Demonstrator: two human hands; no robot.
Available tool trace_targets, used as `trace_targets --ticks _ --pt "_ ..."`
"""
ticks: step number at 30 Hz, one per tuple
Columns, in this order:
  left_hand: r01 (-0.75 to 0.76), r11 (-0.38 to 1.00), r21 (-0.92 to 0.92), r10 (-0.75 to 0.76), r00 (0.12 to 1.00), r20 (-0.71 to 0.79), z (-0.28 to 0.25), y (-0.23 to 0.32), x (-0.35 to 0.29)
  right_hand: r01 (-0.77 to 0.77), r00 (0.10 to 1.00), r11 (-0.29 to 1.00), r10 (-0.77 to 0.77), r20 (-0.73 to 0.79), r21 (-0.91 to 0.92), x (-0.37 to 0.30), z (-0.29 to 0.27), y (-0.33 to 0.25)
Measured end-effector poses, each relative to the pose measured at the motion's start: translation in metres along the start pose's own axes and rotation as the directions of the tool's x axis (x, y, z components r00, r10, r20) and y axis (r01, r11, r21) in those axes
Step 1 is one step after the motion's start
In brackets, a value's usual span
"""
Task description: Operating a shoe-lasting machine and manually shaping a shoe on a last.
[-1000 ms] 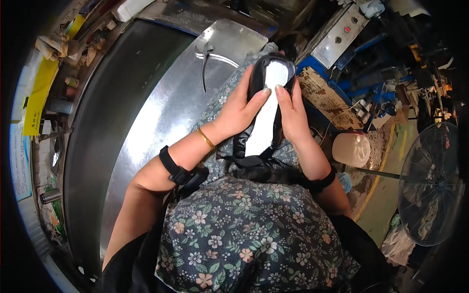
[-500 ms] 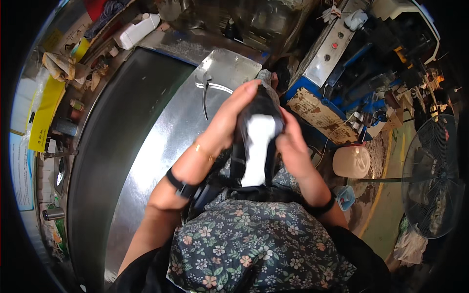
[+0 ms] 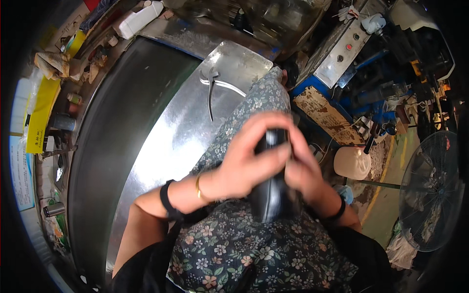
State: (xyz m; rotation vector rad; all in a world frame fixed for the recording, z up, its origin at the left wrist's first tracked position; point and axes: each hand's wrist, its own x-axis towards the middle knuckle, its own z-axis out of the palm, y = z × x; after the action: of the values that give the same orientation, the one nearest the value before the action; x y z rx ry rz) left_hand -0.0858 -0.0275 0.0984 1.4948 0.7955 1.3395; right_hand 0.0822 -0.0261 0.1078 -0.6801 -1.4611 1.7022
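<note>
Above my lap, both hands grip a glossy black shoe (image 3: 271,202), blurred by motion; its dark surface faces up. My left hand (image 3: 244,158) curves around the far end, with its thumb lying across the shoe. From the other side my right hand (image 3: 304,168) presses against it, fingers closed and partly blurred. The shoe's far end is mostly covered by the fingers, and its underside is hidden. A pair of metal pincers (image 3: 210,83) lies to the left on a shiny metal sheet (image 3: 166,141). Beneath the hands is a flowered apron (image 3: 264,249).
A dark conveyor belt (image 3: 122,122) runs along the left side. Beyond it stands a white plastic bottle (image 3: 141,19). On the right are a machine with a button panel (image 3: 342,51), a pale plastic jug (image 3: 352,163) and a large fan (image 3: 435,190).
The shoe has been turned over: its white underside faced up before, its black surface does now. Both hands have moved lower with it, and the left now wraps its far end.
</note>
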Motion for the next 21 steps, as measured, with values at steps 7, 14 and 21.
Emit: trace_targets --ticks 7,14,21 --pt "-0.092 0.989 0.12 0.094 0.995 -0.018 -0.014 -0.084 0.015 0.202 0.95 0.946 -0.252 -0.183 -0.253 0.025 -0.041 0.076" --pt "0.122 0.881 0.457 -0.038 0.981 -0.188 0.0 -0.083 -0.012 0.113 0.927 0.976 -0.171 -0.334 -0.186 0.024 -0.036 0.093" --pt "0.193 0.472 0.86 -0.142 0.98 -0.142 -0.033 -0.06 0.027 -0.014 0.864 0.863 -0.243 -0.44 -0.505 0.066 -0.01 0.073"
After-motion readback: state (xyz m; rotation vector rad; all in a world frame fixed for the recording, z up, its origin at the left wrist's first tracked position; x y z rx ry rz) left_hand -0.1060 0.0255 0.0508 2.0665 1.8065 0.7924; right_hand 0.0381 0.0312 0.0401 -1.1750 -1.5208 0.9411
